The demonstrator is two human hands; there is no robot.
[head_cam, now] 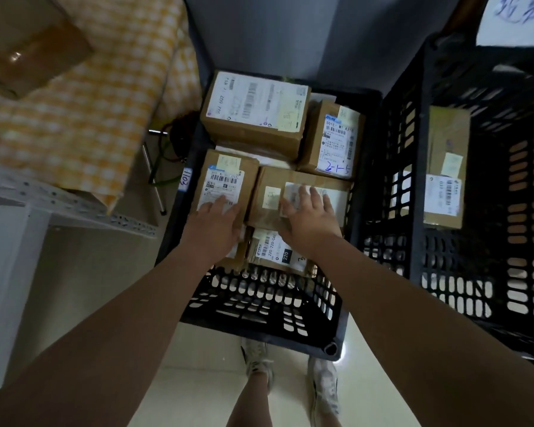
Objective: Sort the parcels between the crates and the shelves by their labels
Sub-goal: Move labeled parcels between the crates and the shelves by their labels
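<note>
The cardboard parcel [272, 180] in question lies in the front half of the black crate [259, 303], touching a second parcel [250, 167] on its left. The right hand [309, 214] rests flat on its shipping label, fingers straight, gripping nothing. The left hand [218, 220] lies likewise on the second parcel, though blur leaves its fingertips uncertain. Recommendation: uncover the label and the yellow note [272, 197] before lifting. Take the parcel by its side edges and raise it straight, clear of neighbours and crate wall.
</note>
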